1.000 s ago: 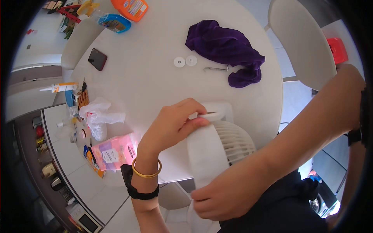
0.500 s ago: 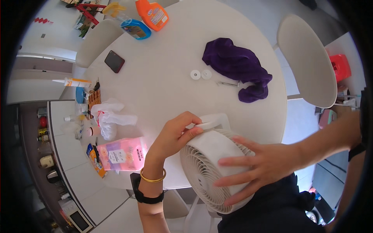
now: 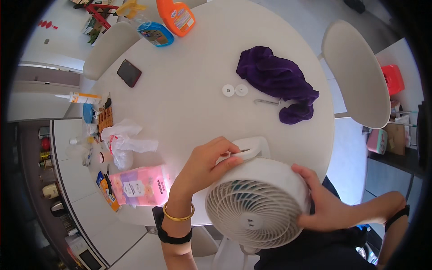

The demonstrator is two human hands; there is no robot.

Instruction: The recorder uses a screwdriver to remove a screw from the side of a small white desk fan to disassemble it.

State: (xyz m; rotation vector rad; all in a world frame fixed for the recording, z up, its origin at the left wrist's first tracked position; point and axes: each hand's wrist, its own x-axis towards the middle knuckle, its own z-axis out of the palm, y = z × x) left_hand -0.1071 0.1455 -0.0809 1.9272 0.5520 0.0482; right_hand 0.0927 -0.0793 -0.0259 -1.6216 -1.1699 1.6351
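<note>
A white table fan [image 3: 252,216] with a round spiral grille is tilted at the table's near edge, its grille turned toward me. My left hand [image 3: 211,159] is closed around the curved white bar at the fan's top. At the fan's right side, my right hand [image 3: 321,200] grips the housing, thumb by the grille's edge and fingers over the rim. Beyond the fan lie two small white discs [image 3: 228,90] side by side. A thin metal tool [image 3: 268,102] rests beside a crumpled purple cloth [image 3: 276,76]; its exact kind is unclear.
On the left of the round table [image 3: 189,90] are a pink tissue pack [image 3: 141,185], a white plastic bag [image 3: 128,141] and a phone [image 3: 129,73]. Blue [image 3: 156,33] and orange [image 3: 177,19] spray bottles stand at the far edge. A chair [image 3: 355,74] is at the right.
The fan has turned so its grille faces me more fully. My right hand has shifted from spread across the housing to gripping its right side. My left hand keeps its hold.
</note>
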